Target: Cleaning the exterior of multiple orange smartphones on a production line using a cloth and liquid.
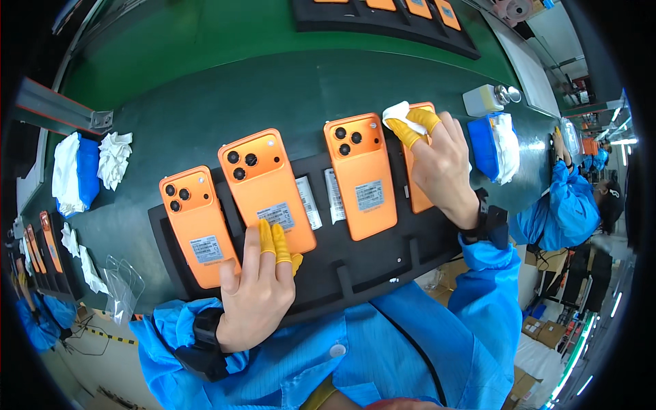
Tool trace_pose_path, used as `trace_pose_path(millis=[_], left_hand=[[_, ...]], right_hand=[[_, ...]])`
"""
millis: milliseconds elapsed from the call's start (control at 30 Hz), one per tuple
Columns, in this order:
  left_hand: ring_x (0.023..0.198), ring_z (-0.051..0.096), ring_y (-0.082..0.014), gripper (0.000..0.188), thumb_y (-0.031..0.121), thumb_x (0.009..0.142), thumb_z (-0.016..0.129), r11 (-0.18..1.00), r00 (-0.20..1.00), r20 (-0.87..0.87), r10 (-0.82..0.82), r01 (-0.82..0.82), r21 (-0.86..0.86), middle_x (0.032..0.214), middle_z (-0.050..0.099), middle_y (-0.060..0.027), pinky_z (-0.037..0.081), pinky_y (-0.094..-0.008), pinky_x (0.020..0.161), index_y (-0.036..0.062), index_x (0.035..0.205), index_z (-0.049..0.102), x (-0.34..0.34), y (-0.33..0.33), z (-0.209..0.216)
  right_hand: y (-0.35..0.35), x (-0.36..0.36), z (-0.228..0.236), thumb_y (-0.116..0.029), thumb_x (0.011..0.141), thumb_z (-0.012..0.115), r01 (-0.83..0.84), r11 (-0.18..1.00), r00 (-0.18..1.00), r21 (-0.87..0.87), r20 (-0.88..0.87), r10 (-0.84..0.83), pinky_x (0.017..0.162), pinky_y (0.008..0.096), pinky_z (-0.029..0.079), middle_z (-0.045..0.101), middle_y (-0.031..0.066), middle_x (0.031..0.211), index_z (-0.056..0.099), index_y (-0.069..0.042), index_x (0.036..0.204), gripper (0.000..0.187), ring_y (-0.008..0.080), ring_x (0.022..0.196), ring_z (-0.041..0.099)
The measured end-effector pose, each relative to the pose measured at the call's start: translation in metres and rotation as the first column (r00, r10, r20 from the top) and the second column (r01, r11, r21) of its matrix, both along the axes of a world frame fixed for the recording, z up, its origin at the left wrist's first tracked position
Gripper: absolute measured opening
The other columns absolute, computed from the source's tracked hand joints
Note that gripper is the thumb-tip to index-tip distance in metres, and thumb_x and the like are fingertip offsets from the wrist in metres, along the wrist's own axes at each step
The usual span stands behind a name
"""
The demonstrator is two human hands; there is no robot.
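Observation:
Four orange phones lie back up in a row on a black foam tray (311,290). My left hand (256,301) rests on the lower part of the second phone (263,188), its fingers stretched out over the label, some in yellow finger cots. The first phone (196,223) lies left of it, the third phone (367,169) to its right. My right hand (443,171), also in yellow finger cots, pinches a folded white cloth (395,112) at the top of the fourth phone (418,199). That hand hides most of this phone, including its camera area.
Blue boxes of white cloths stand left (87,174) and right (483,147). A crumpled cloth (114,159) lies by the left one. A dispenser bottle (482,101) stands at right. Another phone tray (383,26) is at the far side. Co-workers in blue (564,208) sit at both sides.

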State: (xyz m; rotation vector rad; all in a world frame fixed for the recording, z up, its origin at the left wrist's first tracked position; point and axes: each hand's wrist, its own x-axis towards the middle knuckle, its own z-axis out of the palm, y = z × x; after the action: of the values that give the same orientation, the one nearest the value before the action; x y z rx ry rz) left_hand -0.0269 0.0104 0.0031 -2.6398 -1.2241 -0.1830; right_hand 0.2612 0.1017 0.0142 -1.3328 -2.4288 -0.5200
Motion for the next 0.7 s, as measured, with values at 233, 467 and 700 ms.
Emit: trace_pose_path(millis=[233, 467, 700], left_hand=[[0.115, 0.047, -0.0205, 0.041, 0.020, 0.084, 0.051, 0.911, 0.937, 0.123, -0.326, 0.346, -0.223, 0.126, 0.054, -0.0056, 0.030, -0.0358, 0.075, 0.0161, 0.124, 0.057, 0.039, -0.008, 0.001], [0.114, 0.048, -0.0214, 0.036, 0.036, 0.086, 0.058, 0.907, 0.943, 0.146, -0.300, 0.329, -0.262, 0.112, 0.059, -0.0087, 0.031, -0.0404, 0.079, 0.0046, 0.103, 0.066, 0.050, -0.021, -0.025], [0.111, 0.050, -0.0209, 0.035, 0.036, 0.085, 0.059, 0.918, 0.944, 0.121, -0.306, 0.326, -0.223, 0.108, 0.060, -0.0103, 0.030, -0.0407, 0.082, 0.0041, 0.098, 0.066, 0.051, -0.019, -0.025]], right_hand=[[0.018, -0.020, -0.010, -0.003, 0.066, 0.062, -0.146, 0.989, 0.984, -0.029, -0.103, 0.142, 0.070, 0.0357, 0.043, 0.060, 0.0125, 0.093, 0.069, -0.002, 0.087, 0.022, 0.0263, 0.082, 0.053], [0.010, -0.005, -0.014, -0.003, 0.067, 0.061, -0.110, 0.993, 0.992, -0.034, -0.072, 0.107, 0.071, 0.0357, 0.044, 0.059, 0.0116, 0.089, 0.069, 0.000, 0.091, 0.025, 0.0258, 0.083, 0.053], [-0.027, -0.004, -0.028, -0.007, 0.067, 0.061, -0.080, 0.996, 0.993, -0.044, -0.095, 0.075, 0.069, 0.0349, 0.042, 0.058, 0.0137, 0.096, 0.066, 0.003, 0.093, 0.028, 0.0254, 0.085, 0.053]])
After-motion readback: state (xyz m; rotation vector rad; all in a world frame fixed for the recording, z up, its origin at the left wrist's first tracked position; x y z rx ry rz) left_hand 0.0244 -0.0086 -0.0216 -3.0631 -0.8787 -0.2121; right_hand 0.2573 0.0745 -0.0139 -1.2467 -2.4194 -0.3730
